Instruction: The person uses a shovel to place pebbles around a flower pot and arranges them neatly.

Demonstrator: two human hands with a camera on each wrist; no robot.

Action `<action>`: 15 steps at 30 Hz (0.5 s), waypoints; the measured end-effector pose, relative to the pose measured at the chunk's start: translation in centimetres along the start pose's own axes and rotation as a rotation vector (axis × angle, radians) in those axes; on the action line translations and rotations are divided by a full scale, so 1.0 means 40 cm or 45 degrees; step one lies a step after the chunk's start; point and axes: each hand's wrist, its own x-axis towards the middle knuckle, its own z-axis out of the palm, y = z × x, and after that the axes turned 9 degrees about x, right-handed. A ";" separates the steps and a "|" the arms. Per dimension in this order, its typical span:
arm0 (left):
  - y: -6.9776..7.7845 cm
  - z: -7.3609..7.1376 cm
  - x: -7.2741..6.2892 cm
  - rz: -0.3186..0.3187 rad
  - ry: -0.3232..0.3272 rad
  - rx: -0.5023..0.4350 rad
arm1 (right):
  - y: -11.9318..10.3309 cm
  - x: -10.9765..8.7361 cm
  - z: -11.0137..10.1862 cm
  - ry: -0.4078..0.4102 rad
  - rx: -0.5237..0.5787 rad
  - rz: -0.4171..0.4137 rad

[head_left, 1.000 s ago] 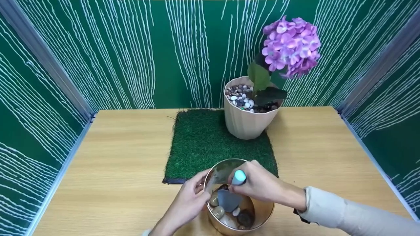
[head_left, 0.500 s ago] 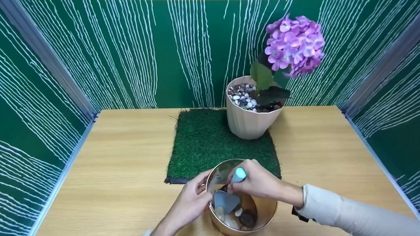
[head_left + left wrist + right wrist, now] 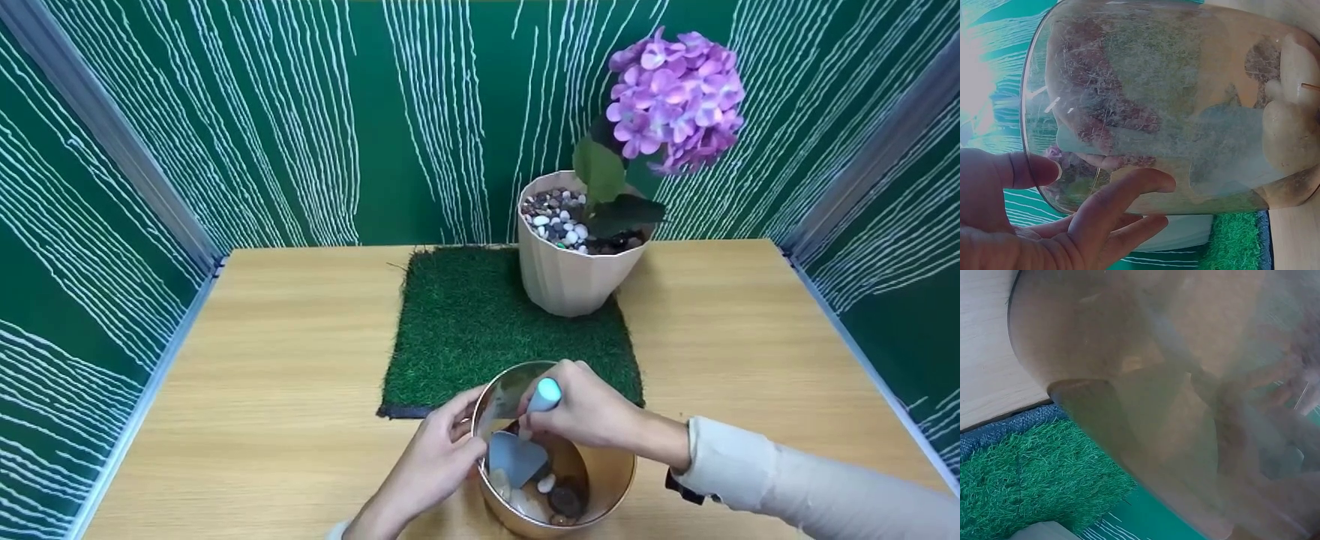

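Observation:
A clear amber-tinted container (image 3: 615,480) stands at the table's front edge with several stones (image 3: 566,499) in its bottom. My left hand (image 3: 435,457) grips its left side near the rim, thumb and fingers spread along the wall. In the left wrist view the wall of the container shows scratches. My right hand (image 3: 589,409) reaches in over the rim and holds a small trowel by its turquoise handle (image 3: 545,394). The trowel's grey-blue blade (image 3: 517,457) lies low inside, against the stones on the left and partly covering them. The left wrist view shows the blade (image 3: 1224,152) through the wall.
Behind the container lies a green artificial grass mat (image 3: 457,337). On its back right stands a pale faceted pot (image 3: 570,281) with pebbles and a purple hydrangea (image 3: 675,105). Green walls with white streaks (image 3: 300,112) enclose the wooden table (image 3: 300,322).
The trowel blade has moved a little left inside the container and now covers stones that showed earlier. Both hands keep their hold. The head view has shifted slightly.

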 end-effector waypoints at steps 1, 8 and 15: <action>0.000 -0.001 0.000 -0.002 -0.004 0.001 | -0.001 -0.001 0.000 0.005 0.001 -0.001; 0.005 -0.005 0.004 -0.039 -0.033 -0.009 | -0.002 -0.006 -0.003 0.018 0.071 0.037; 0.010 -0.013 0.003 -0.069 -0.051 -0.022 | -0.006 0.001 0.001 0.008 0.012 0.059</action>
